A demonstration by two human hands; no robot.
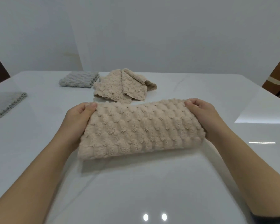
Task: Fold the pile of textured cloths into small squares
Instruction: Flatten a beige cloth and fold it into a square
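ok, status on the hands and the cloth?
Left hand, right hand both pinching far corners of beige cloth, mid-fold. Unfolded beige pile behind. Nothing blocking.

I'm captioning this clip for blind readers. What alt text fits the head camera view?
Two bare hands, left hand and right hand, grip the far corners of a beige cloth doubled over on a white table. Behind it lie a rumpled beige cloth and two folded grey cloths.
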